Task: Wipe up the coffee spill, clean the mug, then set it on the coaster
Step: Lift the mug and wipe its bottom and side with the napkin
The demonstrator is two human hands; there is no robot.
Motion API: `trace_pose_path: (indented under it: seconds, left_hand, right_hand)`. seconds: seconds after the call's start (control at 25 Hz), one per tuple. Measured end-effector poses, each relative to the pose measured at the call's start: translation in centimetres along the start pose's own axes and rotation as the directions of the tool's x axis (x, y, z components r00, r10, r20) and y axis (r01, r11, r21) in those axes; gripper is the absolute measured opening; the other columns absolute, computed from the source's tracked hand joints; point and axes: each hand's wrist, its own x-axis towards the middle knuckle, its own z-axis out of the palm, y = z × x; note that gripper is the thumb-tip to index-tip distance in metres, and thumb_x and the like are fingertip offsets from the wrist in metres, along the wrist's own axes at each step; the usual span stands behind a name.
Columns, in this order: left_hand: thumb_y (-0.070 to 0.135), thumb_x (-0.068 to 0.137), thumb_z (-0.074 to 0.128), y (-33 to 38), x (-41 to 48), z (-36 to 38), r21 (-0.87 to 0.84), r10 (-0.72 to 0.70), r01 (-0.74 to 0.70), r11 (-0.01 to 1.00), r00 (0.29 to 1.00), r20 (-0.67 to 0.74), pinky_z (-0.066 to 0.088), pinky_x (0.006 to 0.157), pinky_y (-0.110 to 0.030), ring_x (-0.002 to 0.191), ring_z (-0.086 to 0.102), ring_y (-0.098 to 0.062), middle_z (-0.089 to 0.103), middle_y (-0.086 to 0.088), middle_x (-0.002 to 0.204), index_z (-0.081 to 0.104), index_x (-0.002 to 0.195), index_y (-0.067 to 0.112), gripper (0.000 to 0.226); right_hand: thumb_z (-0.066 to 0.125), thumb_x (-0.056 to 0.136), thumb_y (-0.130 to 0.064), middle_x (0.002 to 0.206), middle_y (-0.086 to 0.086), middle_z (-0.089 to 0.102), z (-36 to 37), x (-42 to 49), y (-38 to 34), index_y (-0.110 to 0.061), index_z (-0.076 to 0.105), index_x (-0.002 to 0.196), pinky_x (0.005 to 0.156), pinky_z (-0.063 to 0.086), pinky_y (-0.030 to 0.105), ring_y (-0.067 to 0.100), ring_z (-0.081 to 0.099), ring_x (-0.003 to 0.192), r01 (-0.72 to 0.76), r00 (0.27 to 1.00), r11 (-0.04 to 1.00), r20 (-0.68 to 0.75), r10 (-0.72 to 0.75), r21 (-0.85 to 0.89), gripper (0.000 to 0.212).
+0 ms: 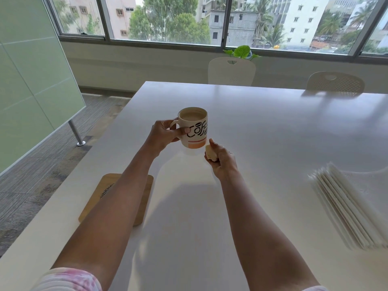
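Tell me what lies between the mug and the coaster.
Head view: only the left hand gripping the mug, its forearm, and bare table up to the coaster.

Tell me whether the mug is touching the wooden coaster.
Apart. Head view shows the left hand holding the mug, with bare tabletop between it and the coaster.

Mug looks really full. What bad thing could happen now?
The mug, held by its handle in the left hand, is nearly full, so tilting it could slosh coffee onto the table. The right hand grips a tissue close to its base; a bump might jolt it.
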Motion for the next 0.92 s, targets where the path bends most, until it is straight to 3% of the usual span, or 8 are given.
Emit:
trace_pose_path:
  seconds: [0.24,0.48,0.68,0.92]
  left_hand:
    - [0.01,0.078,0.08,-0.7,0.5,0.0,-0.014,-0.012,0.012,1.0,1.0,0.017,0.057,0.067,-0.021,0.087,0.074,-0.013,0.074,-0.011,0.101,0.063,0.093,-0.017,0.035]
    - [0.009,0.078,0.08,-2.8,0.6,0.1,-0.02,-0.033,0.034,0.999,0.998,0.046,0.058,0.071,-0.024,0.098,0.072,-0.024,0.073,-0.01,0.108,0.059,0.086,-0.019,0.035]
    - [0.007,0.079,0.079,-4.5,1.0,0.4,-0.013,-0.057,0.059,0.998,0.996,0.069,0.059,0.079,-0.03,0.1,0.071,-0.023,0.07,-0.014,0.12,0.052,0.086,-0.025,0.043]
    - [0.004,0.08,0.077,-5.3,1.4,0.8,0.007,-0.08,0.08,0.997,0.993,0.089,0.06,0.078,-0.029,0.094,0.071,-0.018,0.068,-0.018,0.123,0.049,0.086,-0.027,0.042]
  right_hand:
    - [0.075,0.079,-0.007,0.1,0.016,0.057,-0.9,0.8,-0.7,-0.005,0.061,0.077,0.065,0.051,0.033,0.027,0.055,0.084,0.042,0.998,0.999,-0.056,-0.042,-0.004,0.014]
    - [0.066,0.084,-0.005,0.096,0.013,0.057,-1.6,1.3,-2.1,-0.007,0.061,0.085,0.068,0.053,0.036,0.025,0.058,0.078,0.063,0.995,0.989,-0.089,-0.052,0.13,0.006]
    - [0.062,0.085,-0.004,0.09,0.012,0.059,-2.1,1.7,-2.9,-0.006,0.061,0.086,0.073,0.056,0.039,0.026,0.061,0.081,0.078,0.992,0.982,-0.11,-0.06,0.17,0.003]
    - [0.062,0.085,-0.004,0.085,0.013,0.06,-2.0,1.9,-2.9,-0.005,0.059,0.085,0.066,0.057,0.038,0.027,0.062,0.077,0.088,0.99,0.982,-0.119,-0.069,0.165,0.003]
